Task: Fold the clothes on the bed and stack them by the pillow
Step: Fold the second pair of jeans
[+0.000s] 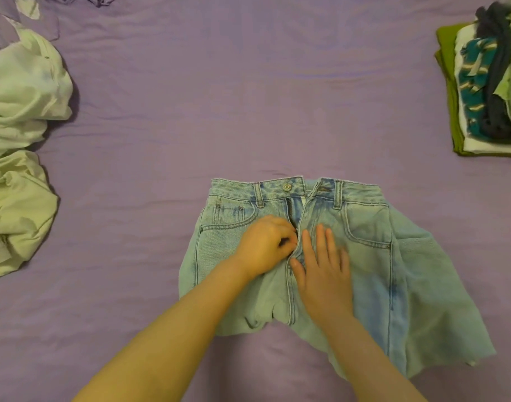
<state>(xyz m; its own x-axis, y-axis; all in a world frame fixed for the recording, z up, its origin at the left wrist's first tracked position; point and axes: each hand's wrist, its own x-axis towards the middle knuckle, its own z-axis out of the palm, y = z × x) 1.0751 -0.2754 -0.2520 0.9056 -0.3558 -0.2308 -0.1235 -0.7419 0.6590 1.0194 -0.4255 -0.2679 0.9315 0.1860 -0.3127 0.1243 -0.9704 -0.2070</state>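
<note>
Purple-sheeted bed (190,97) fills the view. Far left of the denim shorts (364,256), a crumpled pale green pile (22,111), unfolded. Shorts lie flat, front up, at the near middle of the bed, fly open, button undone. My left hand (263,245) sits on the shorts left of the fly, fingers curled, pinching at the zipper. My right hand (324,265) presses flat just right of the fly, fingers straight, slightly apart. Far right of the shorts, a folded stack (486,91).

One denim shorts (364,256), two hands (266,245).
</note>
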